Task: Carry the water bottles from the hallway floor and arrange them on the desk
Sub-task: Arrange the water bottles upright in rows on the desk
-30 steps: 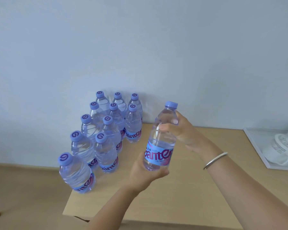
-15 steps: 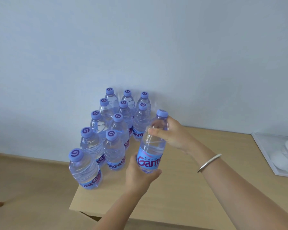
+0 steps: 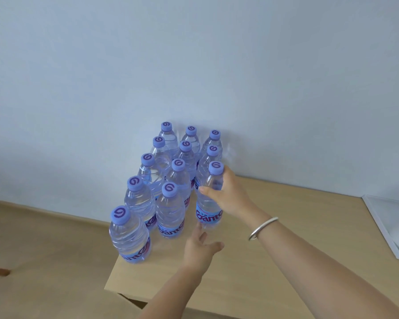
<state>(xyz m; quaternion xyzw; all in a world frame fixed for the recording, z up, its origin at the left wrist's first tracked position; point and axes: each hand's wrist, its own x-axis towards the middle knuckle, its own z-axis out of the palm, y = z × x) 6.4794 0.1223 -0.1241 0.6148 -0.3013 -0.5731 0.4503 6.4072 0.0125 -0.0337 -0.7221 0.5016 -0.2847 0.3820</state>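
Several clear water bottles [image 3: 169, 211] with purple caps and blue labels stand in rows at the back left corner of the light wooden desk [image 3: 274, 261], against the wall. My right hand [image 3: 228, 194] grips the upper body of one more bottle [image 3: 209, 203], upright at the right end of the group and beside the others; whether its base touches the desk I cannot tell. My left hand [image 3: 200, 247] hovers just below that bottle's base with fingers spread and relaxed, holding nothing.
A white tray [image 3: 378, 224] with a white object in it lies at the desk's right edge. The desk's left edge drops to a wooden floor [image 3: 44, 249]. A plain pale wall [image 3: 194, 65] stands directly behind the bottles.
The held bottle moved left and down, in beside the standing group. My left hand let go of its base and drew back toward me. My right hand kept its grip.
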